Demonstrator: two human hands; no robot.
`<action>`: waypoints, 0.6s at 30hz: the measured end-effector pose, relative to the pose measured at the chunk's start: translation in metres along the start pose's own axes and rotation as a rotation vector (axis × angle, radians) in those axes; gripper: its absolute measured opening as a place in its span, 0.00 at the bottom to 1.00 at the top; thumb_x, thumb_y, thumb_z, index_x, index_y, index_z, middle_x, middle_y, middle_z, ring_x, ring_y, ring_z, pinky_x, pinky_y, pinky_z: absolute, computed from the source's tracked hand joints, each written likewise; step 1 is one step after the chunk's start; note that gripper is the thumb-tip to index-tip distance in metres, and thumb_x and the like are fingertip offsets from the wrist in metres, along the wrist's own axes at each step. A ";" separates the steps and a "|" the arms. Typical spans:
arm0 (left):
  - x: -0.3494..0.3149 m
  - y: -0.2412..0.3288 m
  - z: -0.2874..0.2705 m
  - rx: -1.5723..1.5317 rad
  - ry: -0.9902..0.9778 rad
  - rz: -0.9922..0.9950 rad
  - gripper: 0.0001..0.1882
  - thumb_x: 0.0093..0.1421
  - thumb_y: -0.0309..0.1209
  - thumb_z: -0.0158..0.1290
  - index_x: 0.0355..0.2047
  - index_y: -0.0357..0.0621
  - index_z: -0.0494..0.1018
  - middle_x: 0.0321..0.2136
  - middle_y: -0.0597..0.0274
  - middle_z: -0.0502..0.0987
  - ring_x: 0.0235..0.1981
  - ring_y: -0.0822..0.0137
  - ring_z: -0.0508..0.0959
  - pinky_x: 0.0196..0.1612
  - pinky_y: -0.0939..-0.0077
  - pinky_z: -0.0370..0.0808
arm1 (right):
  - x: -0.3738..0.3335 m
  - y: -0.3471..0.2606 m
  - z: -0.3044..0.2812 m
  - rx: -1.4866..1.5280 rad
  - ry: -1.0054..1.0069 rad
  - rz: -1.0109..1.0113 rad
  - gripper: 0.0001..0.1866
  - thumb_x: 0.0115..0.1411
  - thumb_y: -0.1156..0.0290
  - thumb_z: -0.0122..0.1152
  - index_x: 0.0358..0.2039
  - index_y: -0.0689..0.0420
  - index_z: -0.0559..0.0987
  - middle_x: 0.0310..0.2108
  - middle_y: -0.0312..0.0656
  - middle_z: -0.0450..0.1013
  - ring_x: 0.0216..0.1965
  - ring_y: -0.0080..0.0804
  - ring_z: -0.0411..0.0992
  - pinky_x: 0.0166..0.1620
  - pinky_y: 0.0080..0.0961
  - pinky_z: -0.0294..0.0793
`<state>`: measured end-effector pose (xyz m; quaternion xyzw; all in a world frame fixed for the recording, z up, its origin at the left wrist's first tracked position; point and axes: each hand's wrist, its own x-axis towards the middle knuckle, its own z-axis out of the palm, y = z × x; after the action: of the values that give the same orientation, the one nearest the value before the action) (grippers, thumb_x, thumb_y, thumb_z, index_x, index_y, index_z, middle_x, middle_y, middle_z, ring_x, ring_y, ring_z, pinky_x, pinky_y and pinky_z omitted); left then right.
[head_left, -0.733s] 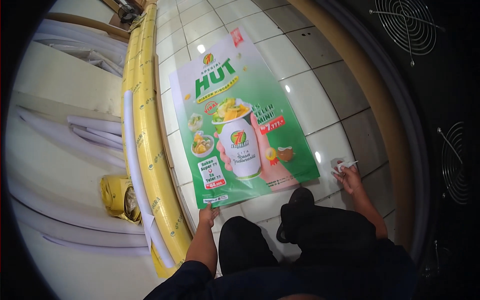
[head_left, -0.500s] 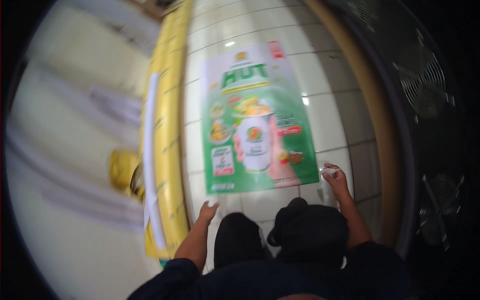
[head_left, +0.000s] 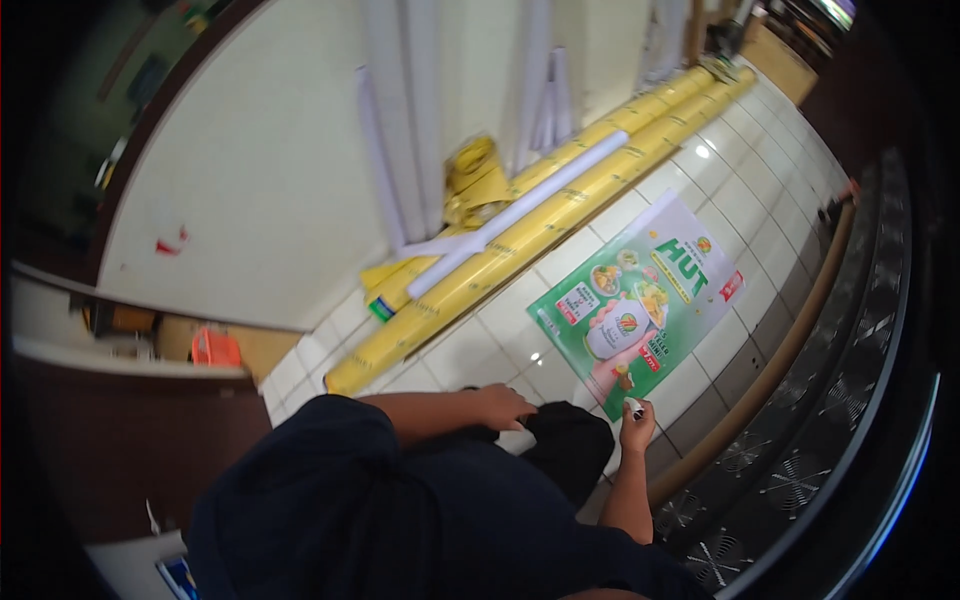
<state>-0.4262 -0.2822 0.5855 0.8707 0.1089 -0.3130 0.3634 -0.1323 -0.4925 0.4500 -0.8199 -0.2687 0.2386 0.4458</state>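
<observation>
A glossy green and white poster (head_left: 690, 225) lies flat on the white tiled floor, printed with a hand holding a cup of food. Just off its near corner, my right hand (head_left: 638, 430) is closed around a small white piece (head_left: 633, 407); its exact kind is too small to make out. My left hand (head_left: 505, 407) is held in front of my body, by my dark-clothed knee (head_left: 570, 440). Its fingers are bent together and point downward, and whatever they may hold is hidden.
Left of the poster, long yellow-wrapped rolls (head_left: 590, 205) lie along the floor with a thin white roll (head_left: 520, 212) on top. Further white rolls (head_left: 400, 120) lean against the wall. To my right runs a brown tube (head_left: 740, 425) beside a black machine with fan grilles (head_left: 795, 485). An orange container (head_left: 215, 347) stands behind left.
My view and body have turned left, so the poster now appears to the right and slanted. My left hand has come in from beside the knee to in front of my body.
</observation>
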 end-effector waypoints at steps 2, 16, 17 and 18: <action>-0.079 -0.014 0.004 -0.006 0.024 -0.132 0.30 0.61 0.49 0.55 0.62 0.52 0.68 0.52 0.52 0.77 0.54 0.50 0.77 0.54 0.51 0.72 | -0.020 -0.076 -0.012 -0.087 -0.100 -0.143 0.11 0.57 0.75 0.69 0.39 0.60 0.78 0.31 0.38 0.73 0.31 0.25 0.70 0.38 0.24 0.71; -0.456 -0.115 0.206 -0.508 0.337 -0.907 0.29 0.65 0.53 0.49 0.60 0.51 0.69 0.53 0.50 0.77 0.55 0.50 0.77 0.54 0.50 0.75 | -0.059 -0.494 0.192 0.091 -0.585 -0.609 0.06 0.60 0.80 0.63 0.34 0.62 0.73 0.27 0.41 0.71 0.28 0.26 0.71 0.34 0.25 0.72; -0.468 -0.120 0.221 -0.526 0.342 -0.923 0.29 0.64 0.53 0.50 0.60 0.51 0.69 0.53 0.50 0.77 0.55 0.50 0.77 0.54 0.51 0.75 | -0.056 -0.526 0.225 0.098 -0.633 -0.662 0.07 0.63 0.75 0.62 0.39 0.63 0.75 0.32 0.41 0.75 0.33 0.26 0.74 0.38 0.26 0.74; -0.478 -0.120 0.232 -0.579 0.323 -0.968 0.30 0.64 0.53 0.50 0.61 0.51 0.68 0.54 0.50 0.77 0.55 0.50 0.77 0.55 0.51 0.74 | -0.057 -0.571 0.254 -0.013 -0.706 -0.655 0.08 0.64 0.74 0.62 0.41 0.62 0.76 0.34 0.42 0.75 0.35 0.26 0.75 0.40 0.27 0.74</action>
<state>-0.9573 -0.3411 0.6903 0.6236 0.6294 -0.2641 0.3810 -0.4649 -0.1154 0.8248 -0.5639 -0.6492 0.3475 0.3738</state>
